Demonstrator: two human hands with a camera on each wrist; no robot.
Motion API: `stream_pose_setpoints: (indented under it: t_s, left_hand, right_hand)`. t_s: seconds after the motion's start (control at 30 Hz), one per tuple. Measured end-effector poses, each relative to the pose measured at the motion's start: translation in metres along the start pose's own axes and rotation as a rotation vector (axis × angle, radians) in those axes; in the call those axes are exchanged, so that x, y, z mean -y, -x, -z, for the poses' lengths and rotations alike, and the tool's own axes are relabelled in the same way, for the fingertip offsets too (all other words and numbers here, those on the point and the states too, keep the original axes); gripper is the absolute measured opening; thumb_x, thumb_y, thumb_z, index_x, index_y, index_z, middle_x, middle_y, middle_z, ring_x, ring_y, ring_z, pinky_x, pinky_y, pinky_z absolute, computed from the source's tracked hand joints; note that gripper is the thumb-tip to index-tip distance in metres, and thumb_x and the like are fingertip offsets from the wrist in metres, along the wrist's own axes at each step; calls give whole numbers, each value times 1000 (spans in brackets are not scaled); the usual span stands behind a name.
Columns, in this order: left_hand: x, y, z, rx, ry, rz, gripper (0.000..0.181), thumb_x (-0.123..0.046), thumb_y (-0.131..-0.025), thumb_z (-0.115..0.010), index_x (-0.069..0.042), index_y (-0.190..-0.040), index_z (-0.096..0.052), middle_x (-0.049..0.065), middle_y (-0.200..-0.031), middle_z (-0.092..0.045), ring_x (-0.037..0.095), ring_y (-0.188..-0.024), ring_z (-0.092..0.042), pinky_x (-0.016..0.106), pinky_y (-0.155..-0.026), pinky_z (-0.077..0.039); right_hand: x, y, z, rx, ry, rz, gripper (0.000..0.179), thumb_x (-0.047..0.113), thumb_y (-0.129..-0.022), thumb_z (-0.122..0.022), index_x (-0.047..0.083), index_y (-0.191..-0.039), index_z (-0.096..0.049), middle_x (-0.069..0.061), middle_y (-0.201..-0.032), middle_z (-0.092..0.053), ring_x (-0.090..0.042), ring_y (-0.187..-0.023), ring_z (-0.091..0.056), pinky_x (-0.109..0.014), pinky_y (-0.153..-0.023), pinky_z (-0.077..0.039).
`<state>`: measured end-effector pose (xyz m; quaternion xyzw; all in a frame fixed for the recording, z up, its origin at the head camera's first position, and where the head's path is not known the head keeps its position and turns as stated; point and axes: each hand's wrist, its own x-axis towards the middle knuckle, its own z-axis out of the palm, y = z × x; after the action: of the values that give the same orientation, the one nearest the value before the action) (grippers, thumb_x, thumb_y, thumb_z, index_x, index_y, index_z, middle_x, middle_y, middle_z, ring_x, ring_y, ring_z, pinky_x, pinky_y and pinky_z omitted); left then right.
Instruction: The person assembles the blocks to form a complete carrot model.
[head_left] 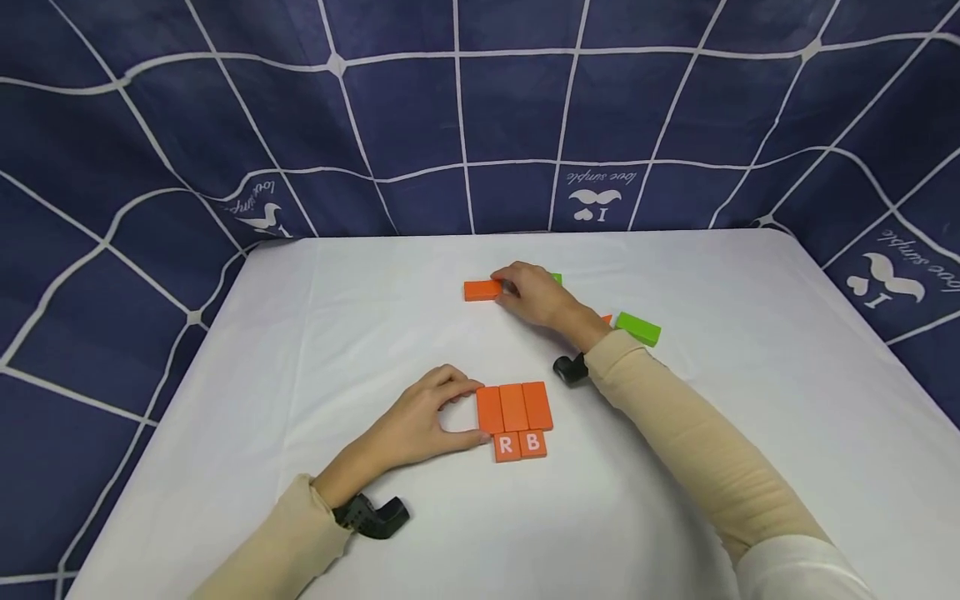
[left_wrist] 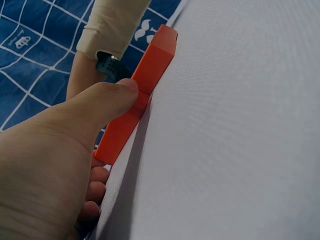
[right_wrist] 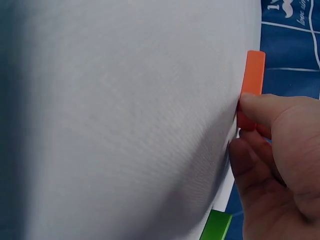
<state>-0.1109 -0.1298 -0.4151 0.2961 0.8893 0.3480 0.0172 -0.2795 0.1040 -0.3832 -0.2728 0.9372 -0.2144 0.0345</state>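
Three plain orange blocks [head_left: 513, 407] lie side by side on the white cloth. Against their near edge sit two small orange tiles, a letter R tile [head_left: 500, 457] and a letter B tile [head_left: 527, 455]. My left hand [head_left: 420, 421] grips the leftmost orange block [head_left: 489, 408] end to end, index finger at its far end and thumb at the near one. In the left wrist view, the thumb [left_wrist: 117, 97] overlaps the orange row. Farther back, my right hand [head_left: 536, 296] pinches the right end of another orange block [head_left: 480, 291], also seen in the right wrist view [right_wrist: 253, 75].
Right of the right wrist lies a green block [head_left: 637, 328], with the tip of an orange piece [head_left: 607, 319] beside it. Another green block [head_left: 557, 277] shows partly behind the right hand. A dark blue checked curtain [head_left: 510, 100] hangs behind the table.
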Motion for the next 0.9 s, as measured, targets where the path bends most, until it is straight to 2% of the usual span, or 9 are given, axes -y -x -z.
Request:
stream_pose_setpoints:
  t_s: [0.27, 0.43, 0.53, 0.67, 0.9]
  left_hand:
    - [4, 1, 3, -16, -8, 12, 59, -45, -80, -88, -15, -128, -71, -9, -117, -58, 7, -101, -53, 30, -86, -50]
    - [3, -4, -1, 6, 0, 2, 59, -47, -81, -87, -16, -128, -70, -11, -117, -57, 6, -103, -53, 31, -90, -50]
    - [1, -7, -3, 8, -5, 2, 58, -48, -81, -86, -18, -128, -70, -12, -116, -57, 6, -104, -54, 32, -91, -50]
    - [0, -3, -4, 17, 3, 36, 57, -49, -81, -86, -20, -128, -70, -14, -117, -57, 5, -104, -54, 31, -91, -50]
    - [0, 3, -2, 10, 1, 44, 57, -49, -81, -86, -20, -128, -70, -14, -118, -57, 5, -104, -54, 32, -92, -51]
  right_hand:
    - [5, -4, 1, -10, 0, -15, 39, 17, -98, -68, 0, -133, -65, -14, -114, -68, -27, -100, -58, -39, -96, -48]
    - [2, 7, 6, -59, -29, -80, 37, 19, -97, -69, 1, -129, -67, -14, -106, -66, -27, -94, -58, -40, -88, -49]
    - [2, 14, 13, -92, -58, -92, 36, 21, -97, -69, 2, -128, -67, -14, -111, -68, -28, -98, -61, -41, -90, -50]
    - [9, 29, 22, -114, -117, -69, 38, 23, -97, -68, 4, -130, -67, -12, -121, -68, -27, -106, -63, -41, -94, -52]
    - [14, 69, 39, -211, -157, 7, 39, 26, -95, -73, 5, -128, -68, -10, -121, -69, -24, -100, -66, -43, -90, -56]
